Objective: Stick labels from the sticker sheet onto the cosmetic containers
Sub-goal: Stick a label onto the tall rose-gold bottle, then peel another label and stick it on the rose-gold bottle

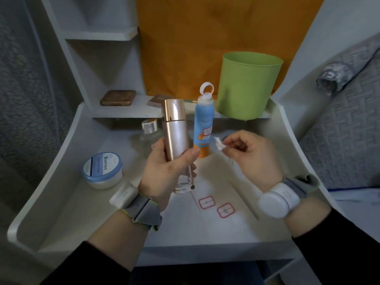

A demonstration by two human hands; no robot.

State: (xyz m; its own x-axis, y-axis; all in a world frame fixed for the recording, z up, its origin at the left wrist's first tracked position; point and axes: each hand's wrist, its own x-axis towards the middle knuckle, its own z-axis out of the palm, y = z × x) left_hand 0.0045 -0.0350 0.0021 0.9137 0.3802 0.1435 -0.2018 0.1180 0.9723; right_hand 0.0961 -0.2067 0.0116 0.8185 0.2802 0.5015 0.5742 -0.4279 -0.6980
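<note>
The desk (67, 204) carries everything, its raised rim keeping the items in. At 1 o'clock stands one green bin (246, 85), well clear of the work. The sticker sheet (232, 202) lies flat at 5 o'clock of centre, below both hands, with two red-bordered labels (206, 202) left on it side by side; other positions look bare. Containers counted: four. One cream tub (102, 170) sits at 9 o'clock, no label visible from here. One spray can (203, 128) stands just above centre, already bearing a red-bordered label. One glass bottle (149, 133) stands at 11 o'clock behind the held item, apparently with a label low on its side, though partly hidden. One gold bottle (176, 136) is at centre, lifted clear of the desk. The left hand (164, 169) wraps it around the lower body, tilted slightly, presumably to present a plain face for labelling. The right hand (250, 155) at 3 o'clock pinches one peeled label (219, 145) between thumb and fingertips, near the bottle but not touching. Judged step: applying that label to the gold bottle.
</note>
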